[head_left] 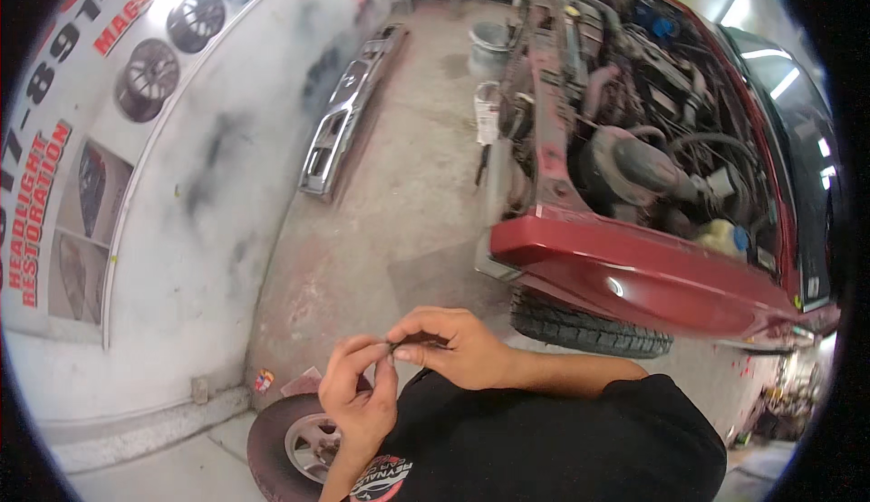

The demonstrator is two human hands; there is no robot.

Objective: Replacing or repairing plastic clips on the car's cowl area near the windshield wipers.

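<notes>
Your left hand (pixel 356 386) and right hand (pixel 464 348) meet near your shirt (pixel 553 439), fingertips brought together and pinched on a dark bit (pixel 391 349) too small to make out, likely gripped from both sides so it cannot slip. You hold it out between the wheel (pixel 268 443) at near left and the red fender (pixel 616 280) on the right, which probably gives your fingers room and keeps it in sight. At far left, the chrome part (pixel 352 112) lies beside the wall (pixel 213 203), seemingly set there out of your way.
</notes>
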